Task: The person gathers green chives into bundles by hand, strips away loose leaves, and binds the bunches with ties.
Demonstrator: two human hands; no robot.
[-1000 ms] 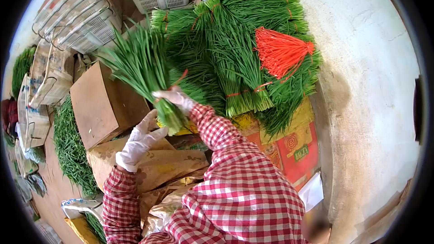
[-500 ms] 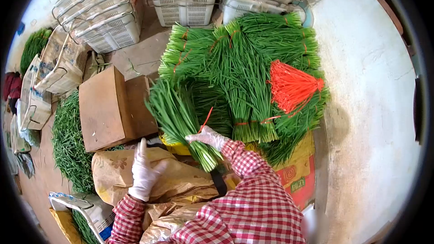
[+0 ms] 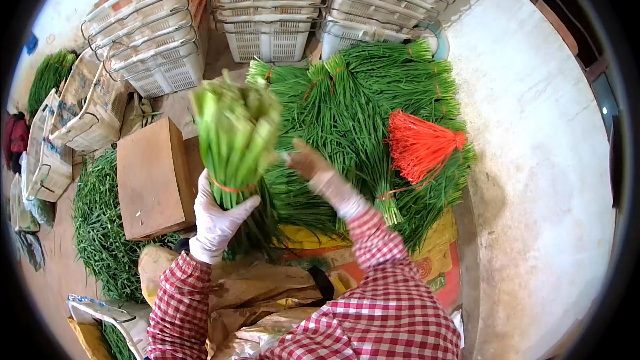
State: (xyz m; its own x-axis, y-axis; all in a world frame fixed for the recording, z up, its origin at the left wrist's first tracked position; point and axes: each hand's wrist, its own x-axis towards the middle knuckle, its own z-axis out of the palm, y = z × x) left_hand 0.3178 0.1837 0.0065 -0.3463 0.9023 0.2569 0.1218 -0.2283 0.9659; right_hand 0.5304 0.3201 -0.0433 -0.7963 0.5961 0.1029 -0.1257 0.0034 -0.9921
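Note:
My gloved left hand (image 3: 219, 221) grips a tied bunch of Chinese chives (image 3: 233, 140) from the left, thumb across its front. The bunch stands upright with its pale stem ends up and an orange tie (image 3: 232, 188) round it just above the thumb. Its leaves hang down past the hand. To the right of the bunch is my gloved right hand (image 3: 325, 177), smeared by motion, so its fingers cannot be made out. Behind it lies a broad pile of tied chive bunches (image 3: 373, 87), with a fan of orange-red ties (image 3: 421, 147) on top.
Stacks of white plastic crates (image 3: 267, 33) stand at the back. On the left are a brown box (image 3: 152, 180), a heap of loose greens (image 3: 107, 220) and more crates (image 3: 50, 167). A white wall (image 3: 533, 193) bounds the right side.
The chive bunch, held tilted in my right hand before, is now upright in my left hand with its stems up and the tie round it. My right hand has moved up and away from it.

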